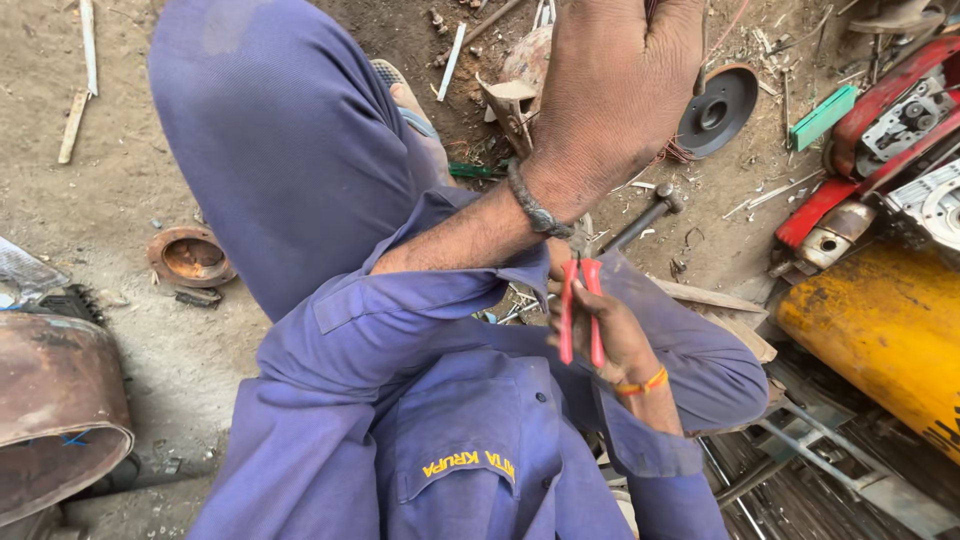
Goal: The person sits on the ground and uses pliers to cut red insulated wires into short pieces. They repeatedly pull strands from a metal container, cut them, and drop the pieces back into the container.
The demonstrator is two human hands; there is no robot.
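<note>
My left hand [612, 90] is raised close to the camera with its back toward me. Its fingers are curled, and whatever they grip is hidden at the top edge. A metal bracelet [535, 208] circles that wrist. My right hand [615, 340] sits lower, just above my lap, closed around red-handled pliers [580, 308]. The plier jaws point up toward the left wrist. An orange thread band [643, 383] is on the right wrist. I wear blue coveralls [450, 430], and my bent knee [270, 130] fills the upper left.
A hammer [645, 215] lies on the dirt floor beyond my hands, near a dark round disc [718, 110] and a green flat piece [823, 117]. Red engine parts [890, 130] and a yellow tank [885, 330] stand at the right. A rusty ring [190, 257] and a curved rusty sheet [55, 400] lie at the left.
</note>
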